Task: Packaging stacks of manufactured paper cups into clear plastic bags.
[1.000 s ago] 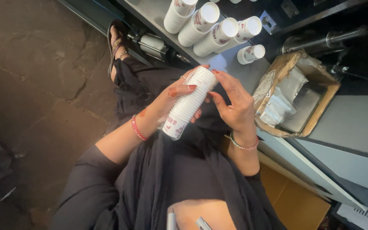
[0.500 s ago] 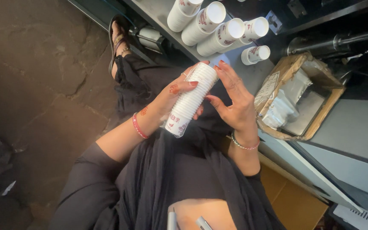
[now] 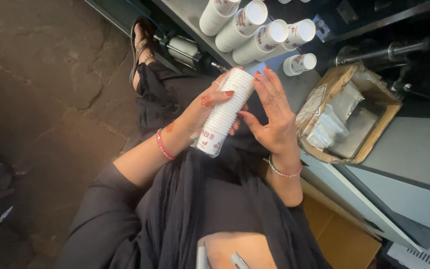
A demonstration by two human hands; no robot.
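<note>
1. The left hand [image 3: 206, 108] wraps its grip around a tilted stack of white paper cups [image 3: 223, 112], held above the person's lap, off the near edge of the tabletop [image 3: 414, 149].
2. The right hand [image 3: 270, 115] has its fingers spread, its palm close against the stack's upper side; its grip pinches nothing.
3. More cup stacks [image 3: 255, 27] lie on their sides at the tabletop's far end.
4. An open cardboard box [image 3: 347, 112] holding clear plastic bags sits near the tabletop's near edge.
</note>
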